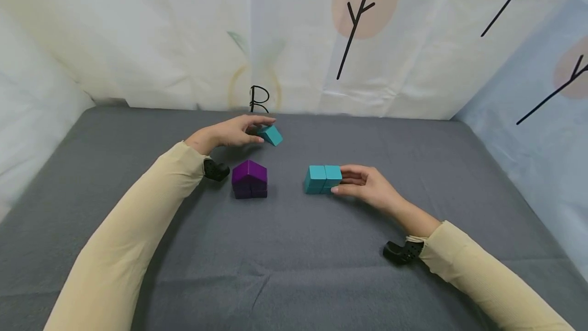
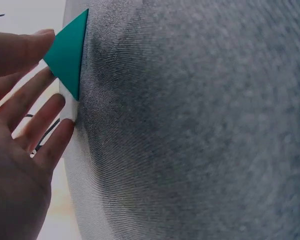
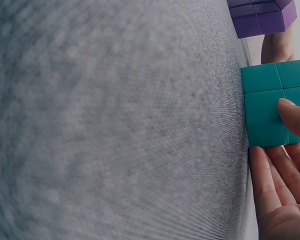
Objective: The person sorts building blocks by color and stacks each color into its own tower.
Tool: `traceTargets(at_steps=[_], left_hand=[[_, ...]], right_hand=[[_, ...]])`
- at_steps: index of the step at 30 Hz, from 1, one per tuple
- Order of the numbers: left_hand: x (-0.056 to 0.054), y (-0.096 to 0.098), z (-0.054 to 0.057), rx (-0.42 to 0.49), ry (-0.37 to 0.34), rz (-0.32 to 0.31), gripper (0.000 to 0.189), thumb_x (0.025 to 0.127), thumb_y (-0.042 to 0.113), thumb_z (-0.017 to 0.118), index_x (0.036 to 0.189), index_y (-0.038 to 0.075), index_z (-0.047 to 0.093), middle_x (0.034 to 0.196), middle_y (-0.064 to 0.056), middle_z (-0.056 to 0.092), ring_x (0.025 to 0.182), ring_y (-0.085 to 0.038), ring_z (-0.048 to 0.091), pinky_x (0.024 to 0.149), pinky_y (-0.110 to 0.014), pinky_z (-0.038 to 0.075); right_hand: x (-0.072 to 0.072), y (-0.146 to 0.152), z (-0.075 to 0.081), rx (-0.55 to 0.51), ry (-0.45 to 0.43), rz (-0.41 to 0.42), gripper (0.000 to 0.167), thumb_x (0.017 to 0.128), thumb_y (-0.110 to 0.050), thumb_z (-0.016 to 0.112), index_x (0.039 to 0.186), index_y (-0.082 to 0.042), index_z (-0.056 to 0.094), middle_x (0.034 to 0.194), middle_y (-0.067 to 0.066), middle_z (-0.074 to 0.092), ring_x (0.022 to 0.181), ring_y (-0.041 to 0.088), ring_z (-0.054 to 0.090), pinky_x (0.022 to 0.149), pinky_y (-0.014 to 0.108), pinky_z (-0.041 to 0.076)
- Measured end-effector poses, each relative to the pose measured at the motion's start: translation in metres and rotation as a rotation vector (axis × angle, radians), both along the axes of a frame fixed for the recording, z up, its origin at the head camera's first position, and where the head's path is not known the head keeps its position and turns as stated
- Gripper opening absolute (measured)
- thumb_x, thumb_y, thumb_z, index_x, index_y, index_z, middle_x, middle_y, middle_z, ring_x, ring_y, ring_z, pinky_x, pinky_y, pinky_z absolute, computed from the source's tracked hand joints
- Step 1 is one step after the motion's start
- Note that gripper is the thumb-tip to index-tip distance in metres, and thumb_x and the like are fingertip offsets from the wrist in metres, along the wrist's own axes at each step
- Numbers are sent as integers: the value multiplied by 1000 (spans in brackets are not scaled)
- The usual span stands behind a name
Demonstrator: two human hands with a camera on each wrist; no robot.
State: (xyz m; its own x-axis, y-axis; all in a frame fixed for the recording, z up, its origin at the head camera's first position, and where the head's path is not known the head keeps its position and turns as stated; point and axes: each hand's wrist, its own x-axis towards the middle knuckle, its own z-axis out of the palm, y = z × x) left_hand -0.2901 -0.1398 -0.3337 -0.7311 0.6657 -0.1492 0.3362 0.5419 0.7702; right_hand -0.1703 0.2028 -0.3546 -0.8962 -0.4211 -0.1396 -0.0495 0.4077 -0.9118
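At the far side of the table, my left hand (image 1: 233,131) pinches a teal triangular block (image 1: 271,136) between thumb and fingers. In the left wrist view this triangular block (image 2: 69,54) has its long side down, at or just above the cloth. My right hand (image 1: 371,188) holds the right side of a teal block stack (image 1: 316,180). The right wrist view shows the thumb on one face of the teal stack (image 3: 264,117) and the fingers along its side. Left of it stands a purple house-shaped stack (image 1: 249,180) with a peaked top, touched by neither hand.
Grey cloth (image 1: 285,249) covers the table. A white printed curtain (image 1: 294,40) hangs along the back edge, with more fabric at both sides. Each wrist wears a black camera, the left camera (image 1: 216,169) close to the purple stack.
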Motion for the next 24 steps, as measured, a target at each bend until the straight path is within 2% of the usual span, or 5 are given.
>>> traceTargets(at_steps=[7, 12, 18, 24], left_hand=[[2, 2, -5, -72, 117, 130, 47, 91, 10, 66, 134, -1, 52, 137, -21, 51, 130, -36, 45, 109, -47, 35], [6, 4, -10, -88, 166, 214, 44, 88, 14, 70, 127, -1, 58, 127, -20, 59, 120, -34, 55, 102, -44, 42], [10, 5, -13, -79, 189, 269, 39, 88, 16, 71, 123, 0, 61, 123, -19, 62, 116, -34, 58, 99, -43, 45], [13, 1, -10, -7, 144, 351, 42, 87, 20, 72, 123, 3, 62, 121, -16, 64, 114, -30, 60, 97, -40, 48]], right_hand=[[-1, -1, 1, 12, 1, -5, 53, 87, -14, 71, 134, -1, 52, 129, 19, 59, 117, 24, 59, 88, 29, 53], [-1, -1, 0, 4, -4, 3, 53, 87, -12, 70, 134, 0, 51, 130, 20, 58, 119, 30, 58, 89, 29, 53], [-1, -2, 0, 0, -8, 4, 53, 87, -12, 71, 134, 0, 51, 130, 20, 58, 120, 31, 57, 89, 29, 53], [-4, -5, 0, -1, -1, 5, 52, 86, -12, 71, 133, -1, 52, 129, 19, 59, 119, 29, 58, 89, 29, 53]])
